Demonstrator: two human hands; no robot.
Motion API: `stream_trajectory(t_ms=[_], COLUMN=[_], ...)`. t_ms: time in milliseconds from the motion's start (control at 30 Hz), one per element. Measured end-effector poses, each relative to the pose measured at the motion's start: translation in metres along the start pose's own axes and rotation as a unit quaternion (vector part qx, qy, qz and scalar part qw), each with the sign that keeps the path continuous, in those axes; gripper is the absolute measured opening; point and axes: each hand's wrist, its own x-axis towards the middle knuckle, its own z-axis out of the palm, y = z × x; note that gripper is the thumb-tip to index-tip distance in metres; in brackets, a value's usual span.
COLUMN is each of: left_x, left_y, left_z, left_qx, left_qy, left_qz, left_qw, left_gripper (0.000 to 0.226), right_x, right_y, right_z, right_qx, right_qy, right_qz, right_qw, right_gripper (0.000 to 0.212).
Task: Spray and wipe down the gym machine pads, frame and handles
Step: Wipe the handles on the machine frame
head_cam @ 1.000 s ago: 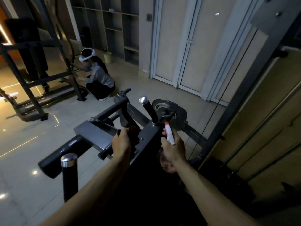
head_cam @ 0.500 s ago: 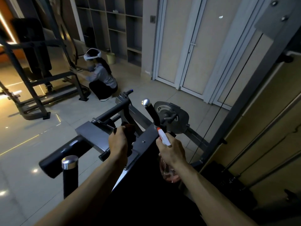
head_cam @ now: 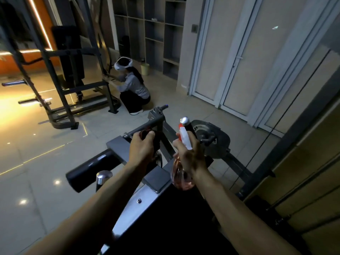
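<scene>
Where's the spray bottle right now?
Just right of centre in the head view, the spray bottle is held in the person's right hand, its nozzle beside the machine's chrome-capped handle; the left hand holding a cloth is just to its left.

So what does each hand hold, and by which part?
The right hand grips the spray bottle by its neck; the left hand holds a cloth, bunched.

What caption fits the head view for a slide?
Left hand holds a dark cloth on the machine frame while right hand grips a spray bottle.
</scene>
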Motion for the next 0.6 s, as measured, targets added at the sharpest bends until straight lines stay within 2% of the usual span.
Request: stream_trajectory(t_ms=[100,200,267,400,467,600], left_x=[0.009,0.013,0.015,0.016,0.015,0.007], left_y=[0.018,0.026,0.027,0.028,0.030,0.044], left_z=[-0.022,-0.041,-0.053,-0.061,-0.056,-0.029], left_qx=[0.034,0.046,0.042,0.018,0.012,-0.007], left_qy=[0.036,0.048,0.065,0.072,0.070,0.028], left_qz=[0.037,0.056,0.060,0.075,0.079,0.093], left_qw=[0.998,0.996,0.995,0.994,0.994,0.995], left_gripper=[0.017,0.016,0.022,0.027,0.030,0.026], right_x=[0.008,0.011,0.008,0.008,0.012,0.006], right_y=[-0.009,-0.002,0.007,0.019,0.024,0.025], right_z=[0.032,0.061,0.075,0.083,0.077,0.049], right_qx=[0.051,0.019,-0.010,-0.036,-0.065,-0.054], right_qy=[-0.017,-0.068,-0.095,-0.104,-0.120,-0.217], right_qz=[-0.020,-0.030,-0.052,-0.048,-0.060,-0.075], right_qw=[0.998,0.997,0.994,0.993,0.989,0.972], right_gripper=[0.034,0.027,0.029,0.049,0.075,0.106])
